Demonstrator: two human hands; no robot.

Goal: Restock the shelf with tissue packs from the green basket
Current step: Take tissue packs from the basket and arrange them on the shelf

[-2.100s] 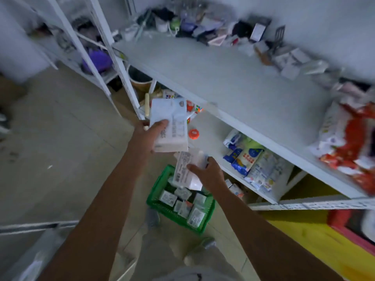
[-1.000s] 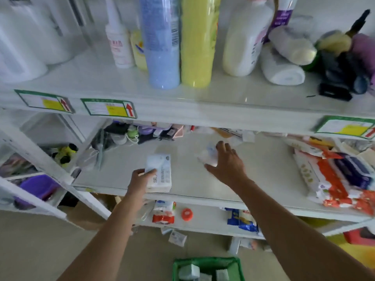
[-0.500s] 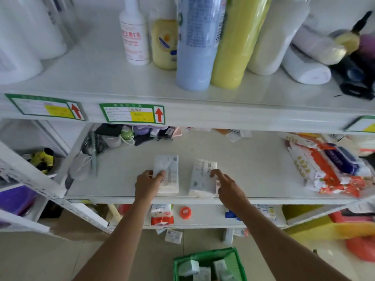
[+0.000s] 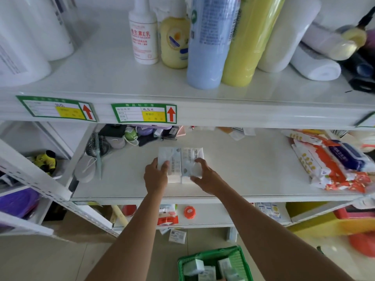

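Left hand [image 4: 155,177] grips one pack [image 4: 170,165], right hand [image 4: 207,178] another [image 4: 191,164], side by side on the shelf [image 4: 243,171]; the tag [image 4: 144,113] above reads "洗发水".

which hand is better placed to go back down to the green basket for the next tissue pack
Right, probably. The green basket sits on the floor below and to the right, nearly under the right hand's forearm. The left hand lies further left. Both hands rest on the two tissue packs on the shelf.
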